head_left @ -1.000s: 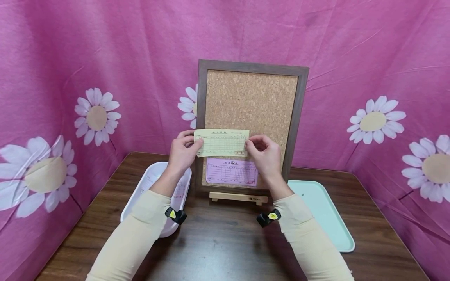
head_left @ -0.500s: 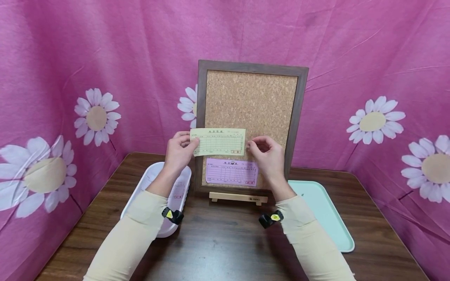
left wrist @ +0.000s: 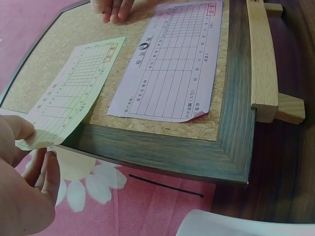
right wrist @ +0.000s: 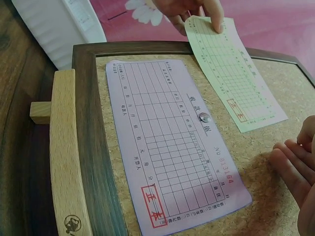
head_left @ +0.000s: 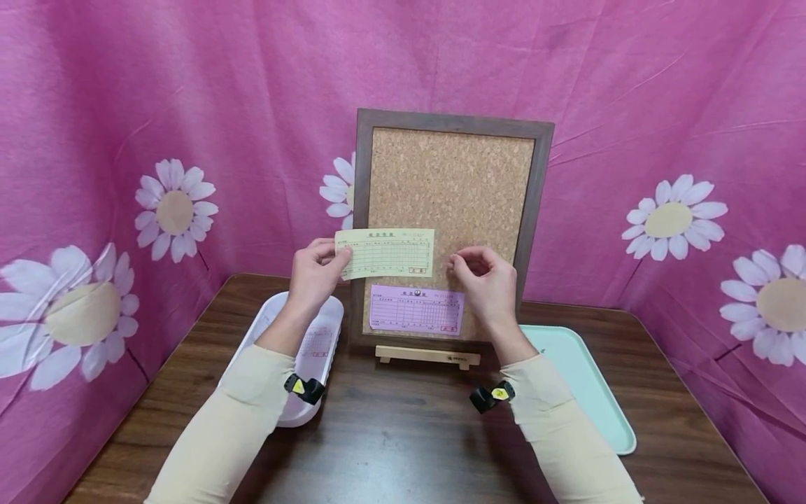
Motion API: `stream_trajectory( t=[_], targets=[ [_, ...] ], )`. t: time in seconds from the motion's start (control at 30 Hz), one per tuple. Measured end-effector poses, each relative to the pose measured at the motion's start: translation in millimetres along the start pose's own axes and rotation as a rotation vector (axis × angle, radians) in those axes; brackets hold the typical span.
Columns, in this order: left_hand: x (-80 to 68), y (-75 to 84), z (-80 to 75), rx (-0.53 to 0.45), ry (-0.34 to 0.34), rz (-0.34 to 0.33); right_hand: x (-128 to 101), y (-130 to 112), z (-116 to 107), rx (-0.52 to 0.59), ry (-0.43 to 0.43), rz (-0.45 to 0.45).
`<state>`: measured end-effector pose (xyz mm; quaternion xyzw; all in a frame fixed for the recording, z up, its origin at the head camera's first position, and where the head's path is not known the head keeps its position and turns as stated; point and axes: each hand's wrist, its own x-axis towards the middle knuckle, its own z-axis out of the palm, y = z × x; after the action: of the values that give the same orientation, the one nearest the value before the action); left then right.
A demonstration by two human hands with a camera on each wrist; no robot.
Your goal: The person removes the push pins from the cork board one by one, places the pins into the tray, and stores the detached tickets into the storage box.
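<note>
My left hand [head_left: 310, 280] pinches the yellow slip [head_left: 390, 253] by its left end; the slip overlaps the left edge of the corkboard [head_left: 450, 178], above the purple slip [head_left: 415, 313] near the bottom edge. My right hand [head_left: 489, 283], apart from both slips, has fingertips drawn together; whether they hold anything I cannot tell. I would align the yellow slip with the bottom edge and flatten its curl.
</note>
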<state>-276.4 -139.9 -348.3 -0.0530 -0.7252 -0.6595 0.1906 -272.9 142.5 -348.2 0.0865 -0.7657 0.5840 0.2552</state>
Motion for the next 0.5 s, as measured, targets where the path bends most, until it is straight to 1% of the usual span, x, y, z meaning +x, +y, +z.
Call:
stream_trajectory(
  t=[0.2, 0.4, 0.5],
  targets=[
    [0.1, -1.3, -3.3, 0.009, 0.017, 0.017, 0.2, 1.6, -2.0, -0.001, 0.006, -0.024],
    [-0.4, 0.1, -5.8, 0.028, 0.017, -0.021, -1.6, 1.1, -4.3, 0.009, 0.001, -0.021],
    [-0.5, 0.1, -7.1, 0.039, 0.015, -0.029, -2.3, 2.1, -5.8, 0.003, -0.002, -0.021]
  ],
)
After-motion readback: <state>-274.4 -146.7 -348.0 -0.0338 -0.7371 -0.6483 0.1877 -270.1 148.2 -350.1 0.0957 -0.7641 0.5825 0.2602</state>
